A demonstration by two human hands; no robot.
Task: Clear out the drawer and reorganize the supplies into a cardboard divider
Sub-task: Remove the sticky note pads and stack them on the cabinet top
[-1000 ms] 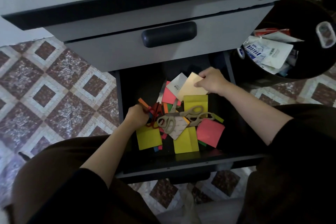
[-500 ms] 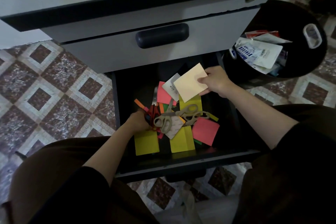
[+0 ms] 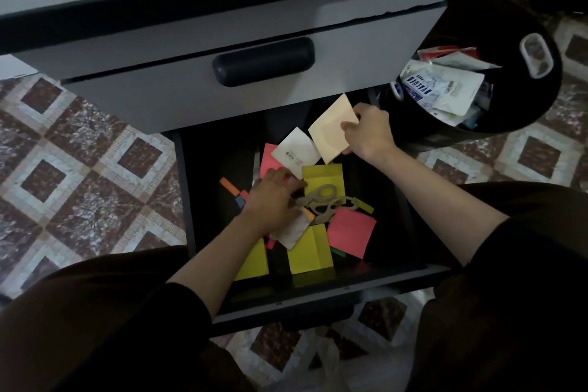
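Pinching a cream pad (image 3: 332, 129) in the right hand (image 3: 369, 134); left hand (image 3: 273, 200) overlaps the scissors (image 3: 324, 197) — its grip unreadable.

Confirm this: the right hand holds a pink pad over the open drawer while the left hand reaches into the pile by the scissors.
Wrong colour: the head view shows the right hand holding a cream pad over the open drawer while the left hand reaches into the pile by the scissors.

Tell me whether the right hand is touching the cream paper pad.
Touching. The head view shows the right hand pinching the right edge of the cream paper pad between thumb and fingers, with no gap visible.
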